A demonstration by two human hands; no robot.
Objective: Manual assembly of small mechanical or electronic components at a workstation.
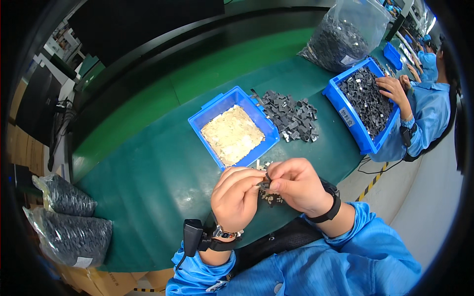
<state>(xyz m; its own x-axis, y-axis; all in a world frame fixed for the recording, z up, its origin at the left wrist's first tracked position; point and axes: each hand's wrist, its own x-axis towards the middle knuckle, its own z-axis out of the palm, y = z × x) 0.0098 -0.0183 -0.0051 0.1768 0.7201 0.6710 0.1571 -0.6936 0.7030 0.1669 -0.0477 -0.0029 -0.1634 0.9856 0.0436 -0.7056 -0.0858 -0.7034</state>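
Note:
Close together over the near edge of the green table, my two hands meet at a small black plastic part (265, 184). My left hand (236, 195) pinches it from the left side, fingers bent around it. From the right, my right hand (298, 186) grips the same part between thumb and forefinger. Fingers hide much of its shape. Beneath the hands lie scattered small cream pieces (270, 197). Just beyond them stands a blue bin (201, 129) holding many flat cream pieces. A loose pile of black plastic parts (295, 118) lies to the right of that bin.
At the right, a co-worker's hand (393, 91) reaches into a larger blue crate (363, 144) full of black parts. A clear bag of black parts (340, 39) stands behind it. Two more filled bags (74, 237) sit at the left. A conveyor belt (143, 101) runs along the far side.

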